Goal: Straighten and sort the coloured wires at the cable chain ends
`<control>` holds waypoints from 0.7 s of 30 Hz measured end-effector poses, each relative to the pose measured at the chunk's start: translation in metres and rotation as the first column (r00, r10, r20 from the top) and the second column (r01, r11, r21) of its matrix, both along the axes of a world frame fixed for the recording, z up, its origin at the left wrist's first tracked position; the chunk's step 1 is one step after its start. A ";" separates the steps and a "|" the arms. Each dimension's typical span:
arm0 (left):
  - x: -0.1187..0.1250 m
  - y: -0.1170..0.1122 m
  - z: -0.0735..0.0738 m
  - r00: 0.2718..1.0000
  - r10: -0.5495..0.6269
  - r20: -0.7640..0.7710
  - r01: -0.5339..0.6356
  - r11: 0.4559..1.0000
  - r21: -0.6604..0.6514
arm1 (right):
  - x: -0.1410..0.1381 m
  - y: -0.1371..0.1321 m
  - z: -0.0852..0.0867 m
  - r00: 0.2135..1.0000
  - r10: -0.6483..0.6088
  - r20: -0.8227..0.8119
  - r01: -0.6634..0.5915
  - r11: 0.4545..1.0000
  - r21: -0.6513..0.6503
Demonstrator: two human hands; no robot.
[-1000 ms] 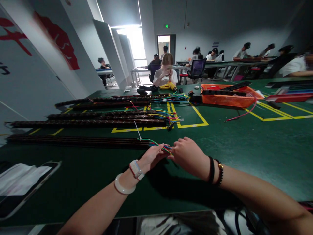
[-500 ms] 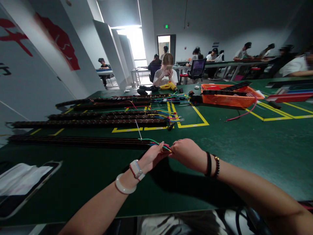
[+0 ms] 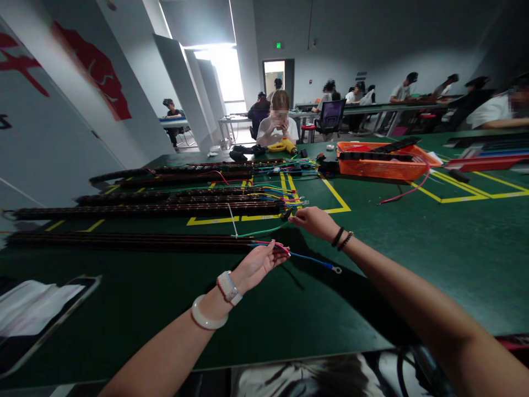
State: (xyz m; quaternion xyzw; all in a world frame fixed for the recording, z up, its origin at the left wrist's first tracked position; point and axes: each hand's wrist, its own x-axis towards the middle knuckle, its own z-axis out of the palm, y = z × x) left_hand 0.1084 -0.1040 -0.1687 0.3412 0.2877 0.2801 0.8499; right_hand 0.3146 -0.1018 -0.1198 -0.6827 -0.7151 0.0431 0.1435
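Note:
Closest to me on the green table lies a long dark cable bundle (image 3: 136, 241), with coloured wires coming out of its right end. My left hand (image 3: 261, 263) is closed around the red wires (image 3: 281, 249) at that end. Past its fingers sticks out a blue wire (image 3: 309, 257) tipped with a metal ring terminal (image 3: 338, 270). Further up and to the right, my right hand (image 3: 313, 219) pinches the end of a green wire (image 3: 264, 230), drawn away from the others. A white cable tie (image 3: 232, 219) stands up from the bundle.
More dark cable bundles (image 3: 165, 210) lie beyond, across yellow tape marks. An orange basket (image 3: 380, 168) and a yellow heat gun (image 3: 284, 145) are farther back. At the left is a dark tray (image 3: 78, 309) with white paper (image 3: 35, 303). A co-worker (image 3: 278, 124) sits opposite.
My right hand has moved up and away from my left, pulling the green wire apart from the rest. The blue wire with its ring terminal now shows. My left hand stays at the bundle's end.

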 end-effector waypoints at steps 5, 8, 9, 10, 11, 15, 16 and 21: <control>-0.001 0.003 -0.005 1.000 -0.025 -0.001 0.025 0.999 0.021 | 0.010 0.018 -0.030 0.999 -0.018 -0.035 0.016 0.999 -0.047; -0.001 0.003 -0.005 0.999 -0.041 -0.001 0.041 0.998 0.038 | 0.005 0.019 -0.035 0.997 -0.058 0.051 0.054 0.996 0.072; -0.001 0.003 -0.005 0.999 -0.041 -0.006 0.041 0.998 0.043 | 0.003 0.019 -0.035 0.994 -0.065 0.082 0.056 0.992 0.112; -0.001 0.003 -0.004 0.999 -0.037 -0.010 0.038 0.998 0.045 | 0.002 0.019 -0.035 0.992 -0.070 0.107 0.055 0.989 0.136; -0.001 0.002 -0.003 0.999 -0.032 -0.015 0.033 0.999 0.044 | 0.001 0.019 -0.036 0.990 -0.073 0.123 0.055 0.988 0.142; -0.001 0.002 -0.001 0.999 -0.030 -0.027 0.031 0.999 0.026 | 0.006 0.023 -0.042 0.994 -0.024 0.107 0.020 0.999 0.035; 0.000 0.001 0.000 0.999 -0.031 -0.030 0.031 0.999 0.023 | 0.009 0.024 -0.043 0.996 0.005 0.085 -0.005 1.000 0.001; -0.001 0.002 -0.001 0.999 -0.031 -0.033 0.032 0.999 0.027 | 0.021 0.025 -0.044 0.991 0.133 0.010 -0.132 0.989 -0.068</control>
